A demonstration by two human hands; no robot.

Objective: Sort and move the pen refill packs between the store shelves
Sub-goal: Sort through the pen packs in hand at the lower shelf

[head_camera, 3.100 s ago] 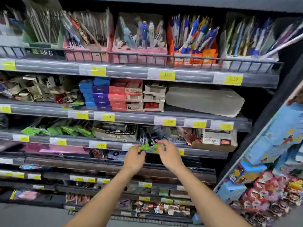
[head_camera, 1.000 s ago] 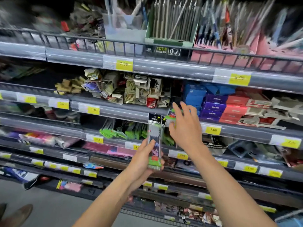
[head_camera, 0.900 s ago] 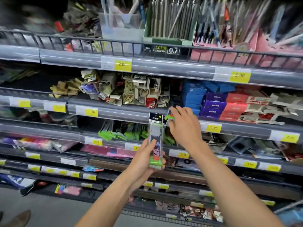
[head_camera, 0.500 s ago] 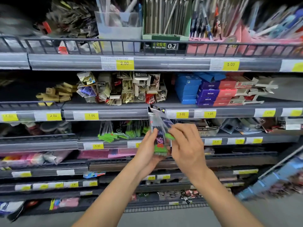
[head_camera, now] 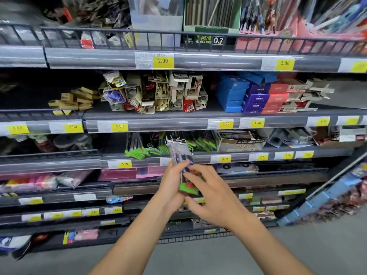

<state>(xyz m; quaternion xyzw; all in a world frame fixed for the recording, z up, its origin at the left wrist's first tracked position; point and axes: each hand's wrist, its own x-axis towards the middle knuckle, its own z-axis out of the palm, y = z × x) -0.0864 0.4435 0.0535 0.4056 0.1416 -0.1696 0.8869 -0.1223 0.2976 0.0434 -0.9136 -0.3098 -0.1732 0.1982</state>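
Note:
My left hand [head_camera: 172, 184] grips a small stack of pen refill packs [head_camera: 181, 155], clear sleeves with black tops and green bottoms, held upright in front of the third shelf. My right hand [head_camera: 213, 197] is against the lower right side of the stack, fingers spread and touching the packs near their green ends. More green-ended refill packs [head_camera: 143, 151] lie on the shelf just behind, left and right of the held stack. Whether the right hand pinches a pack is unclear.
Grey shelves with yellow price tags [head_camera: 163, 61] fill the view. Blue and red boxes [head_camera: 256, 96] and small carded items [head_camera: 155, 92] sit on the shelf above. A cardboard box [head_camera: 240, 142] stands right of the refills. Grey floor [head_camera: 198, 255] lies below.
Both hands with the stack have dropped slightly lower. The right hand has slid down the packs and spread its fingers near the green ends. The camera has shifted a little.

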